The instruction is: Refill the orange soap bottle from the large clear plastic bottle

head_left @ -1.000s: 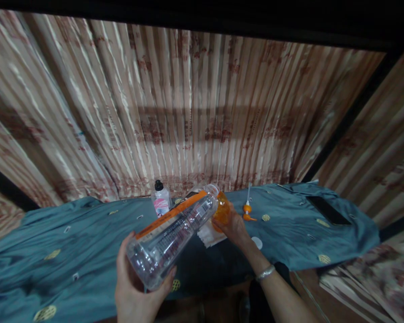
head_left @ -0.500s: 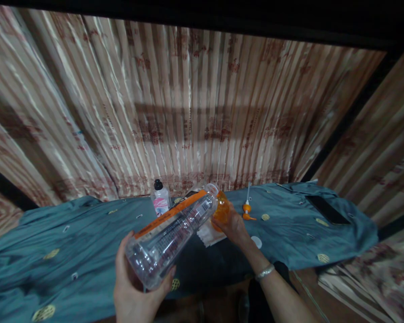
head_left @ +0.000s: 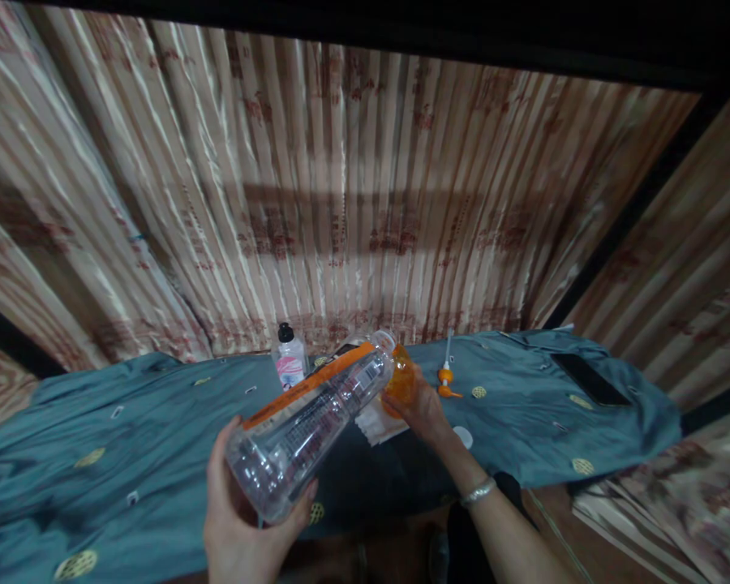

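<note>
My left hand (head_left: 249, 519) is wrapped round the base of a large clear plastic bottle (head_left: 316, 434) with an orange-edged label. The bottle is tilted, its uncapped mouth up and to the right, against an orange translucent bottle (head_left: 403, 377). My right hand (head_left: 422, 405) grips that orange bottle; its mouth is hidden behind the clear one, so I cannot tell how the openings meet. Below them lies a white tissue (head_left: 380, 426). An orange pump head (head_left: 446, 380) with a clear tube lies to the right. Close to my right wrist is a round white cap (head_left: 463, 437).
A clear bottle with pink label and black cap (head_left: 290, 361) stands at the back left. A black phone (head_left: 590, 380) lies at the right. Everything rests on a wrinkled green patterned cloth (head_left: 176, 438). Striped curtains (head_left: 341, 178) hang behind, and dark posts stand at both sides.
Almost nothing differs. Both hands keep hold of their bottles in the same tilted position, with only a very slight shift of the view.
</note>
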### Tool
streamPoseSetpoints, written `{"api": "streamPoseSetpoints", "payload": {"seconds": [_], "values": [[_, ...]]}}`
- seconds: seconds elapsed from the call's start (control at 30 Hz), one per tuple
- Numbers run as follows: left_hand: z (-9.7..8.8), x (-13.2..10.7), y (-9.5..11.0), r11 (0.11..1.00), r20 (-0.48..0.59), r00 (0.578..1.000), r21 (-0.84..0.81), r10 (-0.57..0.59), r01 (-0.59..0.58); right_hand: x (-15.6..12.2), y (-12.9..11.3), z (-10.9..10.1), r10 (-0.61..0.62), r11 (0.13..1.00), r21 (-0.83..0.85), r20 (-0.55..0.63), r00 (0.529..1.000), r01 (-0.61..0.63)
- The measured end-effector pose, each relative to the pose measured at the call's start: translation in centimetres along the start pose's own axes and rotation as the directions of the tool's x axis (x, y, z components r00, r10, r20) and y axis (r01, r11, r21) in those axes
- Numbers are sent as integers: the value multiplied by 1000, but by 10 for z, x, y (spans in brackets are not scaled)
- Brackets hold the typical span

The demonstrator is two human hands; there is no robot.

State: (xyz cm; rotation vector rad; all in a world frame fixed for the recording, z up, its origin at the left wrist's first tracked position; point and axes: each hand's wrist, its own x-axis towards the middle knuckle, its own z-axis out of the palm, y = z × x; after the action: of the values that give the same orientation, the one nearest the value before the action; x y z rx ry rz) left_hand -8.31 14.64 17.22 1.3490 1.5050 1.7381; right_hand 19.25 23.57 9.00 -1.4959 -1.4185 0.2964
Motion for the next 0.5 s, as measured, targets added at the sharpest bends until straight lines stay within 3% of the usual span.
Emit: {"api": "streamPoseSetpoints", "payload": {"seconds": [0.5], "values": [[1, 1, 0, 1000, -19, 1000, 16, 13, -13, 1, 1, 0, -12, 1000, 29, 10, 1000, 11]]}}
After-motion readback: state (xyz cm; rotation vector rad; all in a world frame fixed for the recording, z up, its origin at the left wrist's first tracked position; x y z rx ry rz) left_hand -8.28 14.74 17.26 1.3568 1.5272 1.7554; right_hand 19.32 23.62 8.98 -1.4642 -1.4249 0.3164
